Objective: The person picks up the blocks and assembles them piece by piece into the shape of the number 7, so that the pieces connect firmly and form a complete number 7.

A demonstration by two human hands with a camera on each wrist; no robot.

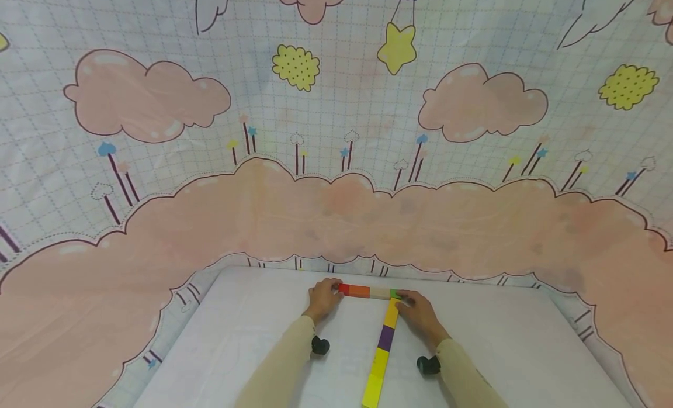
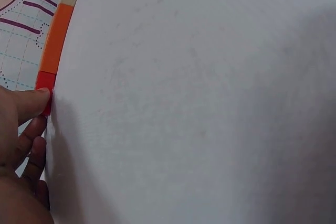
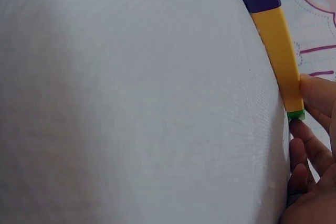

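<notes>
A row of end-to-end blocks crosses the far part of the white tabletop in the head view: red (image 1: 344, 289), orange (image 1: 360, 291), pale wood-coloured (image 1: 380, 293) and green (image 1: 395, 293). From its right end a second row runs toward me, with yellow (image 1: 391, 313), purple (image 1: 386, 338) and more yellow (image 1: 378, 364) blocks. My left hand (image 1: 323, 297) pinches the red block at the row's left end, thumb (image 2: 34, 100) on its face. At the corner, my right hand (image 1: 417, 315) touches the yellow block with its thumb (image 3: 317, 90), the index fingertip right at the green block's end.
The white table (image 1: 221, 338) stretches out on both sides of the blocks. Behind its far edge hangs a cloth (image 1: 336, 215) printed with clouds and stars. Dark wrist-worn pieces (image 1: 428, 365) sit at both sleeves.
</notes>
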